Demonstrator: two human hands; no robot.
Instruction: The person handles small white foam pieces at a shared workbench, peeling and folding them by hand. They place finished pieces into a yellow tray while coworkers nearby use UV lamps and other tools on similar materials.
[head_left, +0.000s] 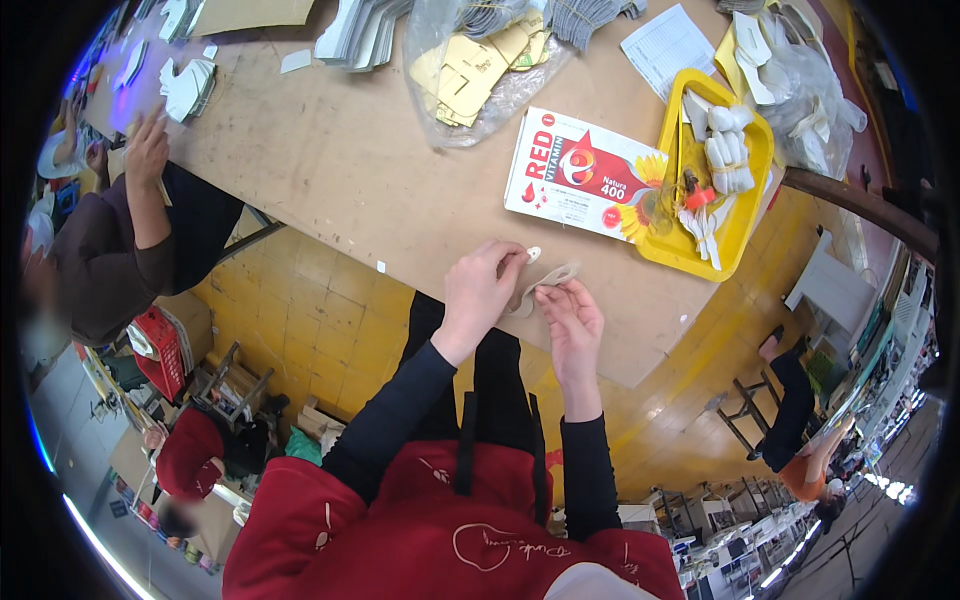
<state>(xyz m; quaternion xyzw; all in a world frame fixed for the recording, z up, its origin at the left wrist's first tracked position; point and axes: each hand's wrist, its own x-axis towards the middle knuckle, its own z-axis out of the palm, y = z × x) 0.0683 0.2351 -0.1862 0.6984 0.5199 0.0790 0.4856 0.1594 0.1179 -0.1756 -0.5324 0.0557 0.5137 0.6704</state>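
Note:
My left hand is closed, thumb and forefinger pinching a small white tab with a dark spot. Close beside it, my right hand pinches a beige fabric strip that curls in a loop between the two hands. The strip's lower end hangs near my left fingers; whether they touch it I cannot tell. Both hands are over the near edge of the brown worktable. Just beyond them lies a flat white and red box with a sunflower picture.
A yellow tray with white bundled strips and a small red-orange item overlaps the box. Farther back are a clear bag of yellow cut pieces, a paper sheet and stacked grey-white pieces. Another person works at the left.

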